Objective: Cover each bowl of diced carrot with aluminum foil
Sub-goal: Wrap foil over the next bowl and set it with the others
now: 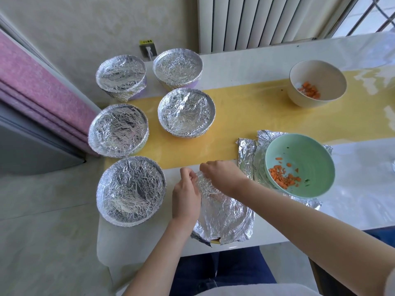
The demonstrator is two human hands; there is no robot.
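A bowl at the table's front edge lies under a crinkled foil sheet; only a sliver of its yellow rim shows. My left hand pinches the foil at the bowl's far left rim. My right hand grips the foil at the far rim, fingers curled over the edge. To the right a green bowl of diced carrot sits uncovered on a loose foil sheet. A cream bowl with diced carrot stands uncovered at the back right.
Several foil-covered bowls stand on the left half of the table, the nearest close to my left hand. A yellow runner crosses the white table. A radiator and a wall socket are behind.
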